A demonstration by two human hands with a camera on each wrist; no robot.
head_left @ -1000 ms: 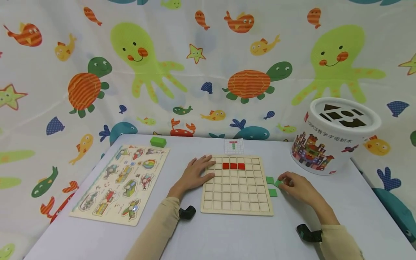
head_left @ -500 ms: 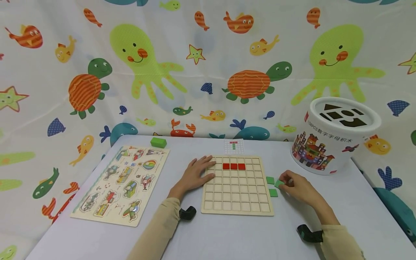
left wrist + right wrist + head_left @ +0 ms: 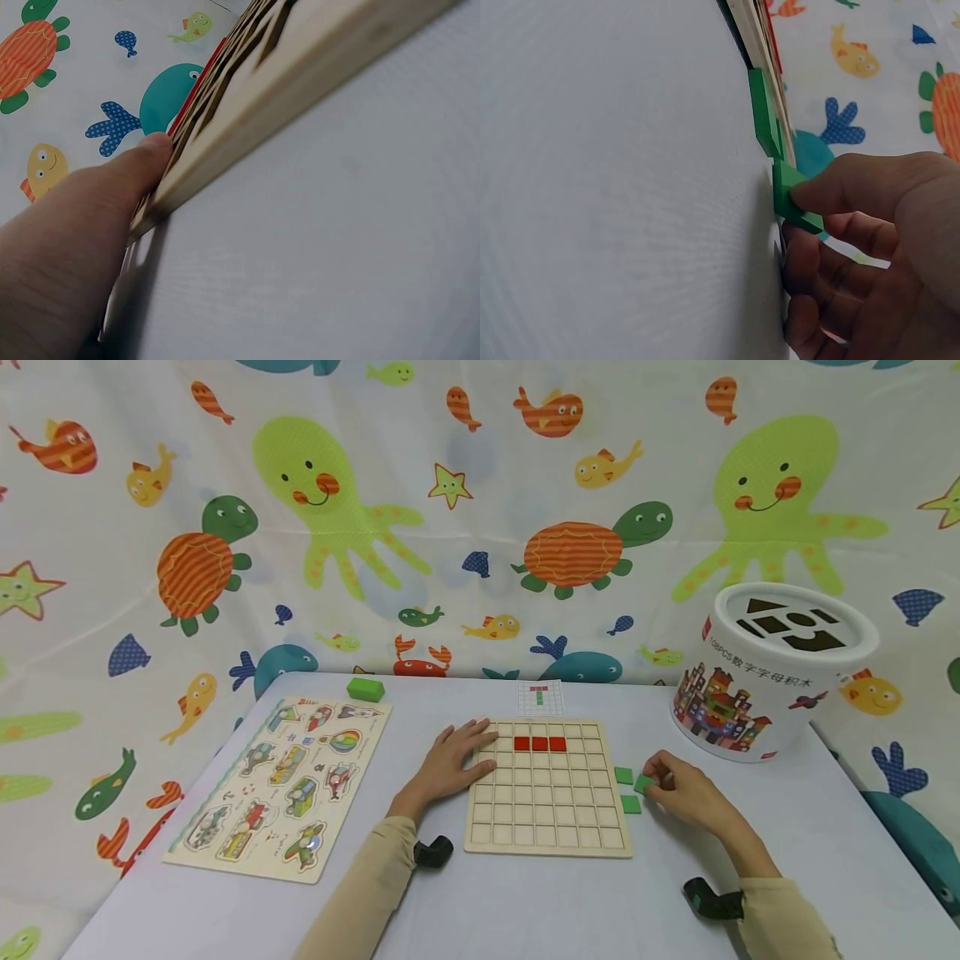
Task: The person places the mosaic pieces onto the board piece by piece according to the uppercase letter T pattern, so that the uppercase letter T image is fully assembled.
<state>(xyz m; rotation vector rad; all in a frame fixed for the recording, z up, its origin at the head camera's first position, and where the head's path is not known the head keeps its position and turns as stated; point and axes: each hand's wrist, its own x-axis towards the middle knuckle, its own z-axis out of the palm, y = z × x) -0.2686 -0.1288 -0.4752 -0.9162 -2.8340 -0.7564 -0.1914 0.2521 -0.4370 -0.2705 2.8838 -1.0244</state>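
Observation:
A wooden grid board (image 3: 546, 841) lies on the white table, with three red square tiles (image 3: 539, 744) side by side in one of its upper rows. My left hand (image 3: 447, 762) rests on the board's left edge, fingers straight; its thumb (image 3: 142, 161) lies over the rim in the left wrist view. To the right of the board, my right hand (image 3: 688, 790) pinches a green square tile (image 3: 784, 178) between thumb and fingers, the tile tilted. Two more green tiles, an upper one (image 3: 623, 775) and a lower one (image 3: 631, 804), lie flat by the board's right edge.
A small card (image 3: 551, 699) with a red and green grid pattern lies behind the board. A picture puzzle board (image 3: 258, 785) is at the left, a green block (image 3: 365, 688) behind it. A white tub (image 3: 738, 710) with a holed lid stands at the back right.

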